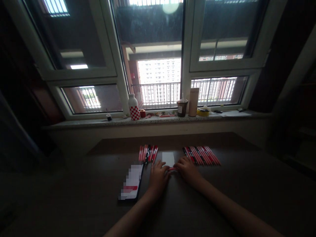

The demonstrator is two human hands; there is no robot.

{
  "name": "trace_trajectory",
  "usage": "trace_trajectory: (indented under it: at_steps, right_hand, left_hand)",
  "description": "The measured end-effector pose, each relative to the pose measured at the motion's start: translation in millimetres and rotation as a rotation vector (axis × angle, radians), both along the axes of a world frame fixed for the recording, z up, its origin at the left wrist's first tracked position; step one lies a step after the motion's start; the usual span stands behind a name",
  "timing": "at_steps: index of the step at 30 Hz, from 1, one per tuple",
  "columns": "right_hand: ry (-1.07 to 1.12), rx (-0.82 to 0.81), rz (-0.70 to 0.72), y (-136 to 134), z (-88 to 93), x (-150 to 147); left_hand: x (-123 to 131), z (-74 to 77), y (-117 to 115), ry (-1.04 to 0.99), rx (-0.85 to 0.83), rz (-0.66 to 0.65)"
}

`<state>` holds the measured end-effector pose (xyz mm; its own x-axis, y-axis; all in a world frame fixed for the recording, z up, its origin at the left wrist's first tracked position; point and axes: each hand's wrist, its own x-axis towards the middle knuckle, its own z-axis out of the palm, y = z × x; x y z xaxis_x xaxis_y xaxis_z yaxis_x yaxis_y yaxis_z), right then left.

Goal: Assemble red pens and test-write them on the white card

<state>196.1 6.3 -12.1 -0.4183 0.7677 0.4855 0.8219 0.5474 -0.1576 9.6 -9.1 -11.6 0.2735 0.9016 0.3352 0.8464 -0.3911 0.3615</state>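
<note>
Both hands rest on a dark table point(222, 197) and meet at a small red pen point(172, 168). My left hand point(158, 177) grips one end with curled fingers. My right hand point(188, 169) pinches the other end. Just beyond the pen lies a white slip of paper point(168, 158). A group of several red and black pens point(148, 153) lies beyond my left hand. A longer row of several red pens point(201, 155) lies beside my right hand.
A phone point(131, 182) with a lit screen lies left of my left hand. On the window sill point(98, 122) stand a red-checked white bottle point(134, 107), a drink cup point(182, 108), a tall beige tumbler point(194, 102) and small items.
</note>
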Motion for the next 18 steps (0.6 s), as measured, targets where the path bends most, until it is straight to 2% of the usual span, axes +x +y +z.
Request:
trace_trajectory:
  at_steps: [7,14,18]
  right_hand:
    - [0.053,0.033,0.044,4.8,-6.8,1.0]
    - [0.018,0.08,-0.001,13.5,-12.0,5.3]
    - [0.03,0.066,-0.02,15.8,-12.8,6.3]
  left_hand:
    - [3.6,-0.2,1.6,0.064,0.049,-0.036]
    - [5.6,-1.6,3.4,0.162,-0.08,0.019]
    - [4.2,-3.4,5.5,0.167,-0.093,0.008]
